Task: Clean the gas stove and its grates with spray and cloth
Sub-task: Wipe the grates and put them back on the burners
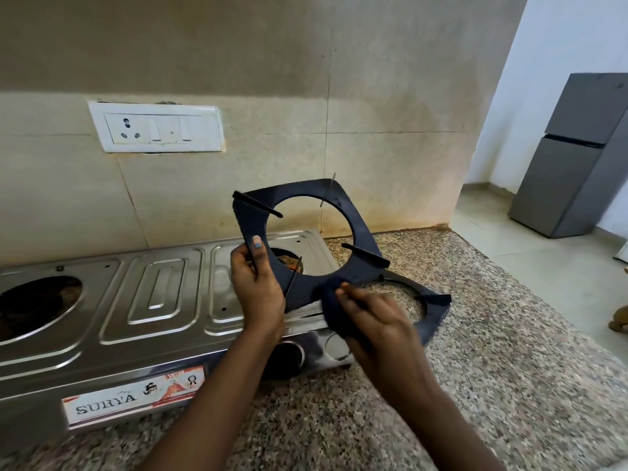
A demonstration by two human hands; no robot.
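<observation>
A steel two-burner gas stove (159,297) sits on the granite counter, both grates off it. My left hand (256,283) grips a black square grate (365,232) by its left edge and holds it tilted up above the right burner opening. My right hand (377,321) holds a dark cloth (331,300) against the grate's lower edge. A second black grate (431,311) lies flat on the counter just right of the stove, partly hidden by my right hand. No spray bottle is in view.
The tiled wall with a white switchboard (156,127) stands close behind the stove. The granite counter (509,368) extends right to an edge, beyond which is tiled floor and a grey refrigerator (577,158). The stove's black knob (289,355) faces me below my wrists.
</observation>
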